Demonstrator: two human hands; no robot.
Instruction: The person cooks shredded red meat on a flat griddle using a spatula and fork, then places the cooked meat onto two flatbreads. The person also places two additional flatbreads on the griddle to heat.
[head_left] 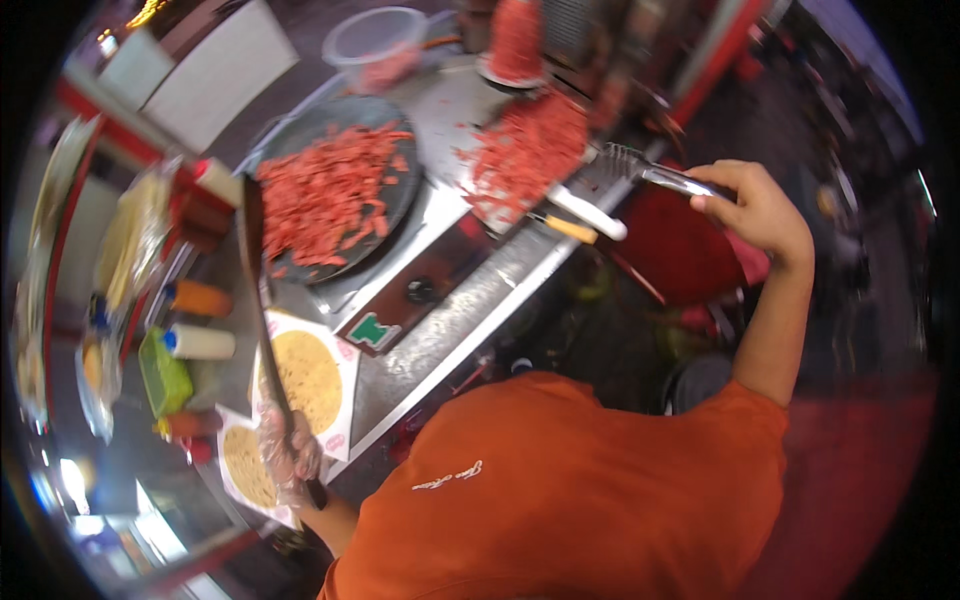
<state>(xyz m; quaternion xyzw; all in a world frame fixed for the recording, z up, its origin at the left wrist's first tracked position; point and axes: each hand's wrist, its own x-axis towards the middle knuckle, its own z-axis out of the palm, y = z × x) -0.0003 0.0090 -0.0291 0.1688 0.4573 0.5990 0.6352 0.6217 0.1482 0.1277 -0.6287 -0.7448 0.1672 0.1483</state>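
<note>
My left hand (287, 452), in a clear plastic glove, is closed around a long dark wooden spatula (266, 335). The spatula's broad end rises beside a round black pan (398, 205) heaped with shredded reddish meat (325, 195). Below that hand and next to it lie two round flatbreads (310, 378) on white paper sheets. At the right, my bare right hand (752, 205) grips the handle of a shiny metal utensil with a pronged head (625, 158); blur hides its exact kind. That head is near more shredded meat (530, 145) piled on the metal counter.
A white-handled knife (588, 212) and a yellow-handled tool (565, 228) lie at the counter edge. Behind stand a meat cone (516, 45) and a clear plastic tub (372, 38). Sauce bottles (200, 342), a green container (163, 372) and bagged flatbreads (138, 235) line the left.
</note>
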